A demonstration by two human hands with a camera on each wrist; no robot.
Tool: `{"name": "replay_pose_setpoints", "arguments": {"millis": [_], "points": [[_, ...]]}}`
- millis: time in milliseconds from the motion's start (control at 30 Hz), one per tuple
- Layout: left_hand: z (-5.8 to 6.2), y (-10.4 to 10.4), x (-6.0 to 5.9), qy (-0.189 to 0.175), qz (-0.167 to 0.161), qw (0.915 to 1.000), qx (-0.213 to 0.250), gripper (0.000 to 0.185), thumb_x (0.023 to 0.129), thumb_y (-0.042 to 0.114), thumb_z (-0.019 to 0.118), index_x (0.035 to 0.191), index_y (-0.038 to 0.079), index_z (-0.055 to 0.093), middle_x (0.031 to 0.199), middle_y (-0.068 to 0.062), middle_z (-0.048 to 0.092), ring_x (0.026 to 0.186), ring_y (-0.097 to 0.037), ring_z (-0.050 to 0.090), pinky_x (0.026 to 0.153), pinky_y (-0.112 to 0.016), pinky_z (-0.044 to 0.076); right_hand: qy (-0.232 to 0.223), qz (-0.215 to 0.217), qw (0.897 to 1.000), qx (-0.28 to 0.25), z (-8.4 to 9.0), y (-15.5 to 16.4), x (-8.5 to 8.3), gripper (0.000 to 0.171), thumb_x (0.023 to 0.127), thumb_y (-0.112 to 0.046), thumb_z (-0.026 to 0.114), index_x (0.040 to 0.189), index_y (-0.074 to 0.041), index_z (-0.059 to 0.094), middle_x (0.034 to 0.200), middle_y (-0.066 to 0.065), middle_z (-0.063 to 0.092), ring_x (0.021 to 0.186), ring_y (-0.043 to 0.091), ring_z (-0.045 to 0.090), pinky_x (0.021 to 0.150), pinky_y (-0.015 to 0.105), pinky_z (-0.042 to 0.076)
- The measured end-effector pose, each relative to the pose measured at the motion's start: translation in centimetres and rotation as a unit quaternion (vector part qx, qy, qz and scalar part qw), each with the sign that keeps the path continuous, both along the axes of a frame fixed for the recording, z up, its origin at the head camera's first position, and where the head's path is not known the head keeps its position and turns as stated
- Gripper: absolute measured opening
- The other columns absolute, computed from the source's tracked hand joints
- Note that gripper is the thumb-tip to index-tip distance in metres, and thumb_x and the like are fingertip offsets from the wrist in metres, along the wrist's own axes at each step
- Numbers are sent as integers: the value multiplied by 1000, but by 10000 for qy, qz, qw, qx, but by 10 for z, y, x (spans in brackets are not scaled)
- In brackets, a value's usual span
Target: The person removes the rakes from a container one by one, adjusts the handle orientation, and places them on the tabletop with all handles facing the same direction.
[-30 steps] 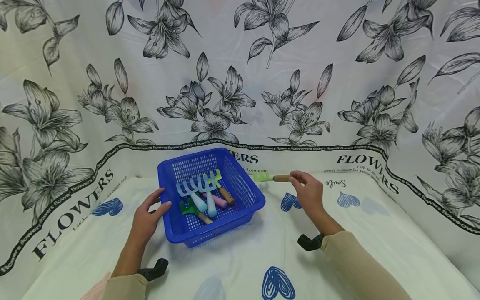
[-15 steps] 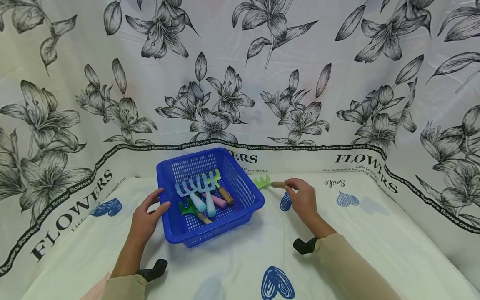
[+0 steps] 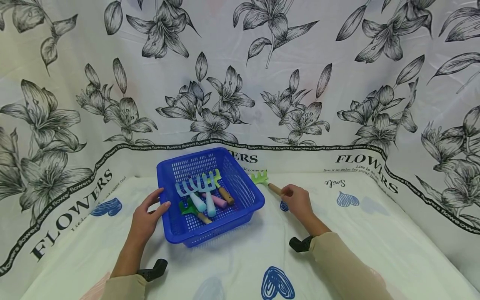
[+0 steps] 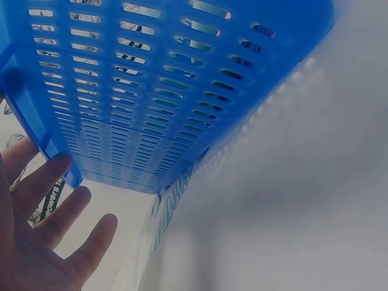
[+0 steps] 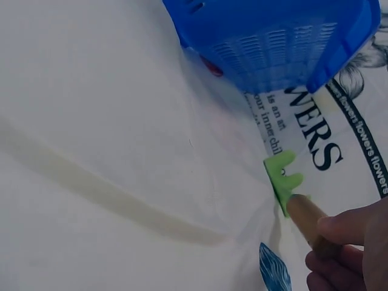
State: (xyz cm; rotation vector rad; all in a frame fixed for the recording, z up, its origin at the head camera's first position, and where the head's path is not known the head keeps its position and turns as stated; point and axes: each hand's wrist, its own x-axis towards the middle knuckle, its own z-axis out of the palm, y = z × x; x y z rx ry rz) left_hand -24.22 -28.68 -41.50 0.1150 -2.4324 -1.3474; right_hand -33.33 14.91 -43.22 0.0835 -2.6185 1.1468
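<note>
My right hand (image 3: 296, 202) pinches the wooden handle of a small garden rake (image 3: 260, 178) with a light green toothed head. In the right wrist view, thumb and fingers close on the handle end of this rake (image 5: 284, 182), its head pointing away from the hand. A blue perforated plastic basket (image 3: 240, 216) stands left of it. My left hand (image 3: 145, 216) is at the basket's left rim, fingers spread and relaxed. In the left wrist view, the fingertips of this hand (image 4: 45, 212) lie beside the outer wall of the basket (image 4: 121, 109).
Several small rakes lie in the basket: pale blue ones (image 3: 210, 196), a light green one with wooden handle (image 3: 225, 193), a darker green one (image 3: 193, 209) and a pink handle (image 3: 219, 201). A white cloth with hearts (image 3: 247, 271) covers the table; a flowered curtain (image 3: 258, 116) hangs behind.
My right hand has moved left and toward me with the rake, turning it so the handle slants down to the right. The left hand and basket have stayed put.
</note>
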Motion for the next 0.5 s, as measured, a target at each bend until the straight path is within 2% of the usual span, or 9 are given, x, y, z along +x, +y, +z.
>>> {"name": "replay_pose_setpoints", "arguments": {"millis": [167, 500], "points": [[0, 0, 0, -4, -6, 10000, 8, 69, 94, 45, 60, 152, 19, 34, 149, -18, 40, 134, -43, 37, 103, -62, 34, -330, -22, 9994, 63, -2, -2, -2, 10, 86, -3, 71, 94, -8, 70, 92, 6, 67, 87, 23, 59, 80, 39, 52], [0, 0, 0, 35, -44, 10000, 25, 69, 94, 45, 60, 152, 18, 34, 149, -17, 40, 133, -42, 37, 103, -62, 35, -255, 232, 9990, 289, -9, -7, -2, 10, 82, -4, 74, 86, -11, 68, 82, 1, 65, 79, 20, 57, 73, 36, 50]]}}
